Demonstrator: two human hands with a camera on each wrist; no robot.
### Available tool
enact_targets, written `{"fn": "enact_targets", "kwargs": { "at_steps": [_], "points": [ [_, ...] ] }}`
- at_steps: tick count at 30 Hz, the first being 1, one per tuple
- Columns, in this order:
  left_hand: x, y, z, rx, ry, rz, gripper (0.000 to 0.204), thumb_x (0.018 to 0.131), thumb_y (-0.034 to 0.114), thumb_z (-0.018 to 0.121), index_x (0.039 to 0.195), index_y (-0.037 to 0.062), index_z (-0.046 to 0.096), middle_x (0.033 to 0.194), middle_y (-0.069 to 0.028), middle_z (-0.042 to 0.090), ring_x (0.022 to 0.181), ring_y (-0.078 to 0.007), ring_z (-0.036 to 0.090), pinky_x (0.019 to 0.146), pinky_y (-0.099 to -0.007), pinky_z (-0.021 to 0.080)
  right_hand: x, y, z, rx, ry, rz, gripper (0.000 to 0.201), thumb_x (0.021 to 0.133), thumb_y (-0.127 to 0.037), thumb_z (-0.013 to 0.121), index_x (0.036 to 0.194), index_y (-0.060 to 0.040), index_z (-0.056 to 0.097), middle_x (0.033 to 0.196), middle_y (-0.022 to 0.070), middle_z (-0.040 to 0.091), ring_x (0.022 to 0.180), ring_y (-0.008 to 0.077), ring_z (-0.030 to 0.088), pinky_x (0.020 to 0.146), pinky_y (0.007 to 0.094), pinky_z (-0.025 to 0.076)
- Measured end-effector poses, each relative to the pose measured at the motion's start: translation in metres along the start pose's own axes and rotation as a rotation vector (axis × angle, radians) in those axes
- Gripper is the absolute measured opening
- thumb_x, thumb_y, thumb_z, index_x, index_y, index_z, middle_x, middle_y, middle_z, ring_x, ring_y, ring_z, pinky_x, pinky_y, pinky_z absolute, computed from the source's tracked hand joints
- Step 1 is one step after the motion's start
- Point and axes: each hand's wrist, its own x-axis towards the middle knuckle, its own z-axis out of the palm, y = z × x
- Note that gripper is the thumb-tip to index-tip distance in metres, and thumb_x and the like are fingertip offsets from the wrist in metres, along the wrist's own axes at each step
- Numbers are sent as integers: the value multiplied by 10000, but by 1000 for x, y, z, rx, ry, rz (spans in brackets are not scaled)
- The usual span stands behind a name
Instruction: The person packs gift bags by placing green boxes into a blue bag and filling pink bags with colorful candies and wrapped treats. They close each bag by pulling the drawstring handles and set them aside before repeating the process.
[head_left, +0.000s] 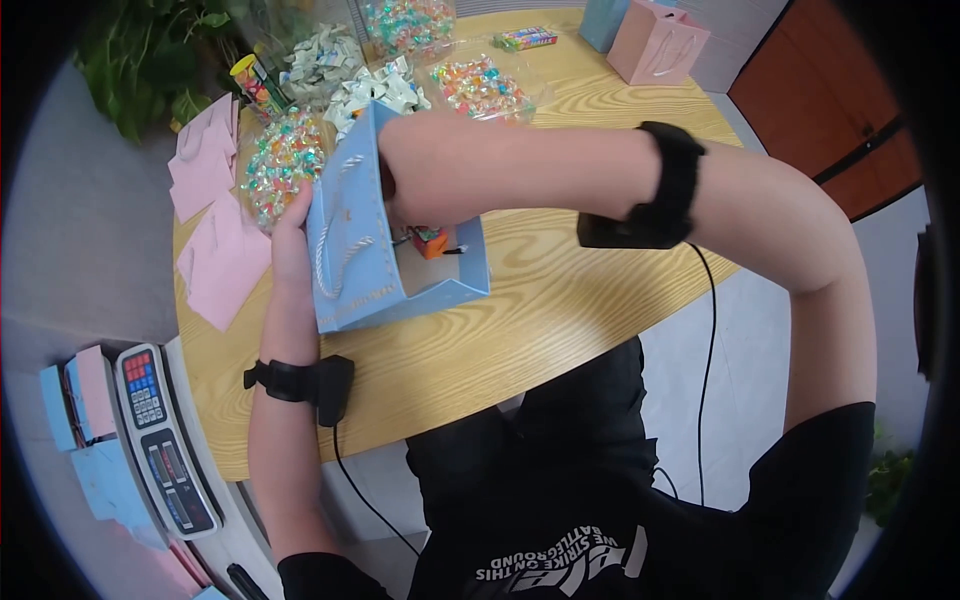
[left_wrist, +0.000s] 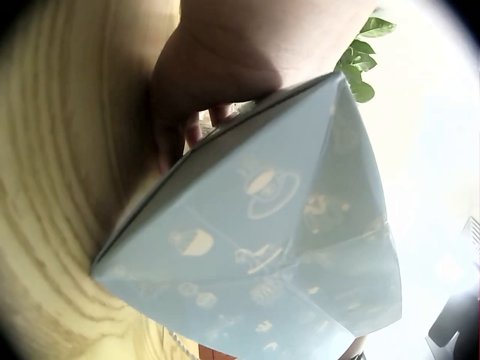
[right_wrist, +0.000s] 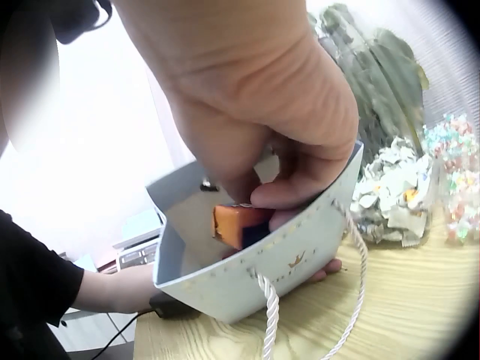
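A light blue paper gift bag [head_left: 352, 245] with white rope handles stands tilted on the table, its mouth towards the person. The right hand [right_wrist: 262, 120] reaches down inside it, thumb and fingers pinching a small orange box [right_wrist: 240, 225]. In the head view this orange-red box [head_left: 430, 242] shows just below the wrist, while the bag hides most of that hand. Along the bag's far side, the left hand [head_left: 293, 208] grips it with the thumb upward. Its fingers [right_wrist: 328, 270] come round below the bag in the right wrist view.
Clear trays of wrapped candies [head_left: 282, 165] and white packets [head_left: 375, 95] stand behind the bag. Flat pink bags [head_left: 225, 260] lie at the left, near a yellow-lidded canister [head_left: 255, 85]. An upright pink bag [head_left: 657, 42] stands far right. A scale [head_left: 165, 440] sits beside the table.
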Motion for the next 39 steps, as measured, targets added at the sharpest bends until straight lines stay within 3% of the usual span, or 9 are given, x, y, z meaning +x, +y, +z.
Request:
{"fn": "enact_targets", "kwargs": {
  "at_steps": [1, 3, 7, 10, 12, 18, 21, 24, 39],
  "points": [
    [-6, 2, 15, 6, 88, 1, 441, 937, 364, 429, 1131, -19, 532, 1031, -143, 612, 898, -229, 617, 785, -345, 514, 8, 7, 11, 0, 6, 2, 189, 741, -178, 640, 891, -63, 651, 788, 118, 650, 726, 263, 635, 644, 344, 505],
    [-11, 2, 24, -23, 50, -10, 452, 936, 368, 431, 1139, -24, 526, 1049, -150, 605, 917, -233, 612, 796, -345, 511, 29, 28, 35, -109, 272, -406, 243, 738, -280, 620, 843, -66, 666, 821, 140, 661, 733, 304, 635, 615, 391, 503],
    [-11, 1, 25, 19, 105, 24, 478, 937, 373, 428, 1164, -40, 507, 1091, -173, 587, 950, -247, 600, 818, -350, 503, 32, 40, 40, -189, 260, -509, 263, 758, -302, 597, 864, -70, 660, 845, 161, 658, 748, 321, 631, 611, 395, 500],
    [-5, -4, 19, 31, 146, 56, 484, 941, 369, 411, 1171, -47, 500, 1100, -183, 581, 962, -256, 596, 829, -358, 499, 7, 16, 8, -76, 69, -521, 286, 777, -302, 590, 900, -51, 654, 803, 148, 657, 716, 300, 634, 622, 384, 494],
    [-11, -3, 27, -72, 105, 45, 415, 927, 331, 463, 1118, -30, 535, 1030, -150, 604, 893, -221, 606, 779, -329, 507, -7, 1, -5, 216, -490, -205, 336, 821, -292, 578, 1042, -42, 619, 901, 123, 651, 778, 235, 617, 688, 348, 492],
    [-10, 0, 33, -10, 67, 14, 522, 951, 383, 355, 1200, -59, 480, 1125, -206, 570, 990, -281, 593, 857, -384, 491, 1, 22, 30, 565, -522, -221, 422, 855, -205, 559, 1241, -48, 491, 1190, 84, 544, 953, 163, 514, 795, 307, 470],
    [-13, 1, 33, -93, 38, 17, 441, 937, 346, 423, 1128, -38, 526, 1039, -160, 598, 902, -235, 603, 795, -345, 500, -3, 14, 22, 552, -602, -163, 499, 867, -203, 561, 1309, -15, 424, 1300, 142, 472, 1114, 215, 470, 916, 319, 419],
    [-13, 1, 34, -176, -9, 16, 355, 923, 307, 494, 1052, -14, 577, 946, -110, 628, 808, -183, 615, 727, -299, 511, 5, 29, 37, 599, -609, -223, 371, 846, -200, 585, 1174, -31, 550, 1105, 70, 592, 918, 167, 530, 807, 290, 465],
    [-9, 0, 27, -92, 7, -5, 533, 948, 390, 358, 1207, -63, 472, 1126, -215, 569, 981, -294, 600, 850, -393, 502, -5, 41, -18, 376, -652, -314, 288, 843, -144, 566, 1094, -6, 604, 1022, 69, 640, 922, 176, 588, 777, 303, 485]
  ]
}}
